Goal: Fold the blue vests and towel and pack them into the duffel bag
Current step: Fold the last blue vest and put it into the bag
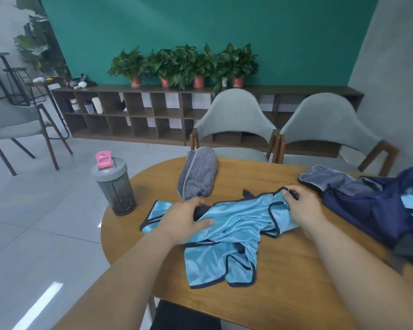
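Vest: blue vest [236,222] lies crumpled in the middle of the table [284,294], black trim all round, with a loose flap spilling toward the near edge. Can't tell if it's one vest or two tangled together tbh.
Left hand: left hand [186,220] sits on the left part of the vest, fingers curled over a bunched bit with something dark under them, thumb flat on the fabric.
Right hand: right hand [301,206] pinches the black trim at the far right corner, fingers bent in tight.
Towel: striped grey towel [197,173] is bundled up on the far side of the table, just behind the vest.
Bag: navy duffel bag [358,201] is on the right, open, near the right hand, with some light blue fabric showing inside.
Other stuff: shaker bottle [116,186] with a pink cap stands at the table's left edge; two grey chairs [234,115] sit across the table.
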`<state>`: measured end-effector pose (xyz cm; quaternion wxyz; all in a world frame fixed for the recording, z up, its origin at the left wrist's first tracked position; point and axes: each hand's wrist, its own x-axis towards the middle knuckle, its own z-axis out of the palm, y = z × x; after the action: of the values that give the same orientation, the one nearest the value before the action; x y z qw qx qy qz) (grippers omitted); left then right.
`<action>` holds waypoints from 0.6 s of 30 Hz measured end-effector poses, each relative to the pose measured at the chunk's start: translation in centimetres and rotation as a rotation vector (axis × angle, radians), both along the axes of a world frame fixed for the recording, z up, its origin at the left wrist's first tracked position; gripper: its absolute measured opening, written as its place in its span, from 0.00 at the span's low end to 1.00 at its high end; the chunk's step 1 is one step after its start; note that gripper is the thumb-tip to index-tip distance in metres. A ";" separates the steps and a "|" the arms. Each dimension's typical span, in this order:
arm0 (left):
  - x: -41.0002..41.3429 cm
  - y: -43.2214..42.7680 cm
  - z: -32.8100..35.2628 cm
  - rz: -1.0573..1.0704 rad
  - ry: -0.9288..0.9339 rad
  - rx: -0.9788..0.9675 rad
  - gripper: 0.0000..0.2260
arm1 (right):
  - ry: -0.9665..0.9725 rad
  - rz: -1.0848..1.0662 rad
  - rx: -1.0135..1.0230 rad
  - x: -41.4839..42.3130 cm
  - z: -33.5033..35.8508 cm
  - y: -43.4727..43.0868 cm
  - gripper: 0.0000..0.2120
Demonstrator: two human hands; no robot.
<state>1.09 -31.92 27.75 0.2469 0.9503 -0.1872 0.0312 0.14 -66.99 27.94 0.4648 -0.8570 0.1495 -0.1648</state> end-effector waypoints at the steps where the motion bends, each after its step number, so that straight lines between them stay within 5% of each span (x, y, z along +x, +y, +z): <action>1: 0.1 0.1 0.1 -0.004 0.019 -0.031 0.24 | -0.013 -0.025 0.027 -0.2 0.2 -0.2 0.06; 7: 0.2 0.6 0.6 0.037 0.004 -0.049 0.15 | -0.076 -0.103 0.066 -0.6 1.5 0.1 0.12; 12: 0.8 0.9 0.8 0.270 -0.118 -0.051 0.11 | -0.163 -0.179 0.093 -0.5 2.5 0.3 0.12; 18: 1.6 1.1 2.2 0.503 -0.132 -0.339 0.12 | -0.258 -0.252 0.296 0.0 4.5 0.6 0.12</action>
<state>2.69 -30.79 29.95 0.3738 0.9080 0.0462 0.1837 0.11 -66.40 32.43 0.5763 -0.7261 0.2170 -0.3059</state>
